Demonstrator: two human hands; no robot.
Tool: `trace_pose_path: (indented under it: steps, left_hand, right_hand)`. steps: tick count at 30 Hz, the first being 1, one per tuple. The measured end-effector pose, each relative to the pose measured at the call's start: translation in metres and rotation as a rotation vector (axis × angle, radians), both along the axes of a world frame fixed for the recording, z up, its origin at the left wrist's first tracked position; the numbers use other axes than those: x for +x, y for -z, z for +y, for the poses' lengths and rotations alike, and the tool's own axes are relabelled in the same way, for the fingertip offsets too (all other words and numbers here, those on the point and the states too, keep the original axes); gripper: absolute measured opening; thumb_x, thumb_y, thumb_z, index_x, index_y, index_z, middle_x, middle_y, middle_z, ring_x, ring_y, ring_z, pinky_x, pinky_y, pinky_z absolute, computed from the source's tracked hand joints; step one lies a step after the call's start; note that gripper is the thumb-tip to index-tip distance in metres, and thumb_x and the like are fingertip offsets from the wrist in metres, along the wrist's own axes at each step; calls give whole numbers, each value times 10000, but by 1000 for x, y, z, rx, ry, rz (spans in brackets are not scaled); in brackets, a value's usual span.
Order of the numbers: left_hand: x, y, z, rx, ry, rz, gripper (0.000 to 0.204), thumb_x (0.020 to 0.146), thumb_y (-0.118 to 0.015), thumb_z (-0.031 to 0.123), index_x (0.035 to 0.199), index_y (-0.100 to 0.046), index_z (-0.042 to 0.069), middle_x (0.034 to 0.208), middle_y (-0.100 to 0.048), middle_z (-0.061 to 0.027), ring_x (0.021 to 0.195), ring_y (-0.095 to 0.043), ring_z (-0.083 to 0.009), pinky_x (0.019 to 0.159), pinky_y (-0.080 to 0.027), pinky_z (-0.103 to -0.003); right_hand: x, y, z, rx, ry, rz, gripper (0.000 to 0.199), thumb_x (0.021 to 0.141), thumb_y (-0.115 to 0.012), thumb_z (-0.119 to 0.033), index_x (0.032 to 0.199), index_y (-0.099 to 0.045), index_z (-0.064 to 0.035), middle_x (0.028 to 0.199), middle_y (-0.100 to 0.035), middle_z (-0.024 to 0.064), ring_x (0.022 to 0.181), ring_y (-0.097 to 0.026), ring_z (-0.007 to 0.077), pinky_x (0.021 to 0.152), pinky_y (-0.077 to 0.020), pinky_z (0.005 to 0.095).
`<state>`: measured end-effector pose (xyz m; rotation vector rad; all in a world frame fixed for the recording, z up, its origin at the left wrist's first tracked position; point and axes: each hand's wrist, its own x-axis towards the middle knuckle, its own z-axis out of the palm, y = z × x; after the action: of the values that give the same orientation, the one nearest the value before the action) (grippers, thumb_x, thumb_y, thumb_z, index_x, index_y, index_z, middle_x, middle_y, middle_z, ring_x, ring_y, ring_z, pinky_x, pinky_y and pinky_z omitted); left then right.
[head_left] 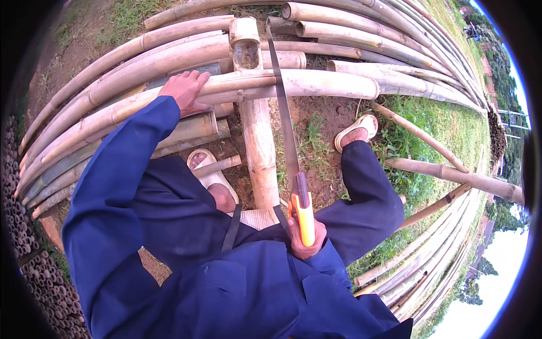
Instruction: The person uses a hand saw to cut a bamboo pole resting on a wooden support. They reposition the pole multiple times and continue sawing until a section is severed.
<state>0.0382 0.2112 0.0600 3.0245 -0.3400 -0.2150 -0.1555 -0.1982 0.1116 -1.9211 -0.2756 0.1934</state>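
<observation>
My right hand point(310, 242) is closed around the orange and yellow handle of a handsaw point(287, 118), close to my body. Its long blade points away from me and crosses a thick bamboo pole point(339, 82) that lies from left to right. To the left of the blade, my left hand point(185, 92) presses down on that pole with its fingers curled over the top. Beneath the pole, an upright-looking bamboo post point(259, 164) runs toward me, its notched upper end point(245, 48) showing beyond the pole. Whether the teeth have cut in cannot be made out.
Long bamboo poles point(361, 37) are piled at the far side and left. A propped bamboo frame point(451, 178) stands on the right, with more poles point(423, 254) behind it. Stacked bamboo ends point(48, 288) line the left edge. My sandalled feet point(358, 130) straddle the post.
</observation>
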Motion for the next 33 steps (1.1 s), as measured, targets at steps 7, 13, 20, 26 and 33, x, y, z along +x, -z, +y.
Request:
trace_pose_path:
  steps: [7,13,20,26,33]
  left_hand:
    - [19,-6,-2,14,23,3,830,782,-796,593,1367,-533,67,1236,-638,-182,1167,-635,-376,975,-543,-481]
    - [8,0,4,3,12,-24,855,771,-791,619,1372,-531,70,1245,-638,-186,1174,-633,-375,973,-545,-473]
    - [17,-2,-2,-50,-40,0,821,779,-793,604,1351,-537,73,1226,-642,-180,1161,-635,-385,981,-532,-495]
    - [0,-20,7,-123,76,-209,505,800,-839,328,1124,-533,92,1098,-571,-118,1083,-596,-347,879,-518,-479]
    - [-30,-30,14,4,56,-82,511,793,-833,395,1097,-566,83,1044,-577,-105,1073,-614,-328,824,-541,-488]
  right_hand:
    - [134,15,79,91,165,-37,114,951,-722,-68,947,-688,41,695,-647,47,613,-548,89,577,-476,301]
    - [12,0,1,-81,38,-83,365,922,-690,19,1278,-656,91,1039,-753,173,896,-728,197,845,-550,309]
    - [146,8,79,112,122,3,153,944,-732,-77,859,-686,41,658,-633,48,606,-536,83,555,-445,316]
    - [148,33,68,207,169,60,142,944,-743,-82,976,-714,53,767,-681,37,717,-602,78,659,-507,286]
    - [151,29,68,277,151,24,161,906,-800,-82,875,-663,-3,700,-616,-8,586,-546,58,541,-450,240]
